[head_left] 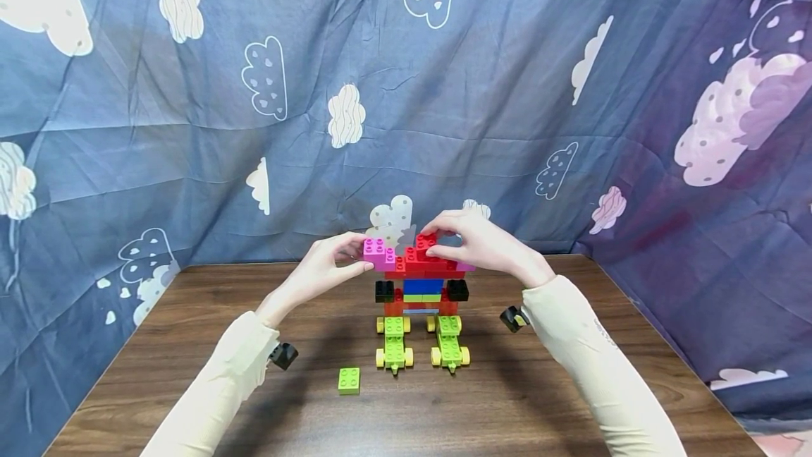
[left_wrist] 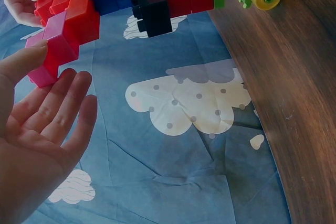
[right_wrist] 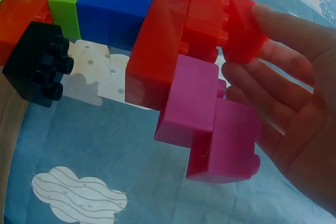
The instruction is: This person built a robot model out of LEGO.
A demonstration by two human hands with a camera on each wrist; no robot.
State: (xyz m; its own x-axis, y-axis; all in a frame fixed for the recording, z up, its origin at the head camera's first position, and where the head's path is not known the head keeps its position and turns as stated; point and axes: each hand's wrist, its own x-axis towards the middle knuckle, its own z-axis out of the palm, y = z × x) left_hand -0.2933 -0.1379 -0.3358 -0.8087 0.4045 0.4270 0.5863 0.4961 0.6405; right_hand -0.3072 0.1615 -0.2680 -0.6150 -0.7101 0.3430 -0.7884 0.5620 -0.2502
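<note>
A tall figure of toy building bricks stands on the table, with red bricks (head_left: 419, 266) across its upper part. At the figure's left end, my left hand (head_left: 320, 268) holds a pink brick (left_wrist: 39, 69), thumb on one face and fingers along the other. My right hand (head_left: 478, 242) pinches a small red brick (right_wrist: 242, 30) at the very top, right against the red brick below it. Pink bricks (right_wrist: 226, 140) step outward on the right end, beside the right palm. Below sit a blue section (head_left: 423, 288), black side bricks (head_left: 384, 292) and lime wheeled bases (head_left: 395, 352).
One loose lime brick (head_left: 349, 381) lies on the wooden table (head_left: 330, 429), in front and left of the figure. A dark blue cloth (head_left: 304, 182) with cloud prints hangs behind the table and along its right side.
</note>
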